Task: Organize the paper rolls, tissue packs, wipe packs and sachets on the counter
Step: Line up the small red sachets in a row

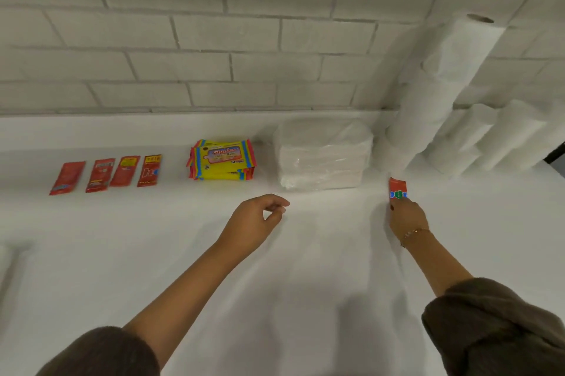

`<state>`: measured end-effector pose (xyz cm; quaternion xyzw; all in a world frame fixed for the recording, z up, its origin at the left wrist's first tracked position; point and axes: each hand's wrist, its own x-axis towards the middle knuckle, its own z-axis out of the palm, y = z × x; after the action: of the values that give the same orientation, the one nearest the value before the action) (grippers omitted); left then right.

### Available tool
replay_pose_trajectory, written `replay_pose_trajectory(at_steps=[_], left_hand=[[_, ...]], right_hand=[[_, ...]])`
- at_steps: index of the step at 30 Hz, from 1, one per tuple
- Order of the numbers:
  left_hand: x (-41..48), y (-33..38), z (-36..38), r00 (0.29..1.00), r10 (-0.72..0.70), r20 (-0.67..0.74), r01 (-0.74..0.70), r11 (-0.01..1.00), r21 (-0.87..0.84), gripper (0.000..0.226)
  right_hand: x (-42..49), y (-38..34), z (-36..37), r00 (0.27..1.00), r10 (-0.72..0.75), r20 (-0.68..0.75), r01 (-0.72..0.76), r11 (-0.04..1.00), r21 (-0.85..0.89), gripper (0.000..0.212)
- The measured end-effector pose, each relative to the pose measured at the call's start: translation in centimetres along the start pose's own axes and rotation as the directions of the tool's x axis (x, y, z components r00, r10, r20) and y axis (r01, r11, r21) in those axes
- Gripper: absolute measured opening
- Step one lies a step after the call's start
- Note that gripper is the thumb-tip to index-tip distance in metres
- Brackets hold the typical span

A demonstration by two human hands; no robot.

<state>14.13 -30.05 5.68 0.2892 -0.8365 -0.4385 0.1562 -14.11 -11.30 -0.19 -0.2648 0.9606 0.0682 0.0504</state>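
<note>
Along the far edge of the counter (305,268), against the brick wall (214,39), most of the goods already sit sorted: four red sachets (105,175) in a row at the left, well apart from a stack of yellow wipe packs (222,160) to their right, then the clear-wrapped tissue packs (322,155), then the white paper rolls (458,106) standing and leaning at the far right. Your right hand (408,218) is pinched on one more red sachet (396,189), held upright just near of the rolls and to the right of the tissue packs, so this stray looks like the last piece out of place. Your left hand (261,215) hovers over bare counter near the middle, fingers loosely curled with thumb and forefinger almost meeting, holding nothing. The step in hand seems to be gathering that stray sachet. Next, you would likely carry it across to the left, past the tissue and wipe packs, and lay it flat beside the row, matching its spacing and slant; passing it to your left hand may spare you the long reach.
</note>
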Motion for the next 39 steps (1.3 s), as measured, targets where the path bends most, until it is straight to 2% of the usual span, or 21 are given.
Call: replay_pose_trajectory(at_steps=[2, 5, 8, 10, 12, 14, 17, 21, 25, 29, 31, 34, 39], left_hand=[[-0.4, 0.0, -0.7, 1.0, -0.011, -0.021, 0.011, 1.0, -0.02, 0.017], [-1.7, -0.9, -2.5, 0.998, -0.019, -0.057, 0.016, 0.999, -0.047, 0.017], [-2.8, -2.0, -4.7, 0.997, -0.009, -0.076, 0.004, 0.998, -0.063, 0.017], [-3.7, -2.7, -6.5, 0.997, -0.001, -0.077, -0.005, 0.997, -0.078, 0.018], [-5.1, -4.2, -9.0, 0.997, -0.012, -0.079, 0.005, 0.996, -0.093, 0.019], [-6.2, -5.5, -11.5, 0.997, -0.024, -0.076, 0.017, 0.996, -0.091, 0.02], [-8.1, -8.7, -16.9, 0.992, -0.056, -0.116, 0.045, 0.995, -0.092, 0.02], [-10.8, -12.9, -23.2, 0.978, -0.101, -0.183, 0.087, 0.993, -0.083, 0.017], [-14.0, -18.5, -29.3, 0.945, -0.187, -0.267, 0.168, 0.981, -0.093, 0.018], [-16.8, -22.9, -33.1, 0.91, -0.276, -0.31, 0.264, 0.961, -0.079, 0.019], [-18.0, -24.6, -34.7, 0.895, -0.311, -0.321, 0.307, 0.95, -0.063, 0.019], [-19.0, -26.6, -36.3, 0.869, -0.349, -0.349, 0.351, 0.934, -0.062, 0.019], [-19.8, -28.8, -37.6, 0.822, -0.402, -0.404, 0.401, 0.911, -0.091, 0.018]], right_hand=[[-1.1, -0.9, 0.2, 0.997, -0.077, -0.031, 0.074, 0.992, -0.101, 0.027], [-3.9, -3.8, 0.9, 0.968, -0.25, 0.009, 0.244, 0.939, -0.242, 0.027], [-7.0, -7.1, 0.8, 0.943, -0.332, 0.035, 0.327, 0.898, -0.294, 0.026], [-9.2, -9.2, 0.1, 0.934, -0.357, 0.031, 0.354, 0.906, -0.232, 0.021], [-11.8, -12.0, -0.8, 0.906, -0.418, -0.066, 0.414, 0.908, -0.06, 0.011], [-14.2, -14.8, -1.9, 0.883, -0.423, -0.204, 0.452, 0.884, 0.122, 0.015], [-17.1, -20.9, -3.6, 0.849, -0.418, -0.324, 0.5, 0.833, 0.235, 0.009], [-18.9, -28.8, -5.4, 0.861, -0.381, -0.338, 0.491, 0.796, 0.354, 0.023], [-20.5, -37.4, -6.9, 0.862, -0.39, -0.325, 0.505, 0.722, 0.473, 0.009], [-21.2, -45.2, -8.7, 0.89, -0.387, -0.24, 0.438, 0.581, 0.686, 0.005], [-21.1, -49.0, -10.0, 0.879, -0.421, -0.224, 0.44, 0.535, 0.721, 0.006], [-20.2, -54.2, -11.8, 0.838, -0.444, -0.317, 0.523, 0.489, 0.698, 0.011], [-18.1, -63.2, -14.0, 0.715, -0.561, -0.417, 0.695, 0.504, 0.514, 0.016]])
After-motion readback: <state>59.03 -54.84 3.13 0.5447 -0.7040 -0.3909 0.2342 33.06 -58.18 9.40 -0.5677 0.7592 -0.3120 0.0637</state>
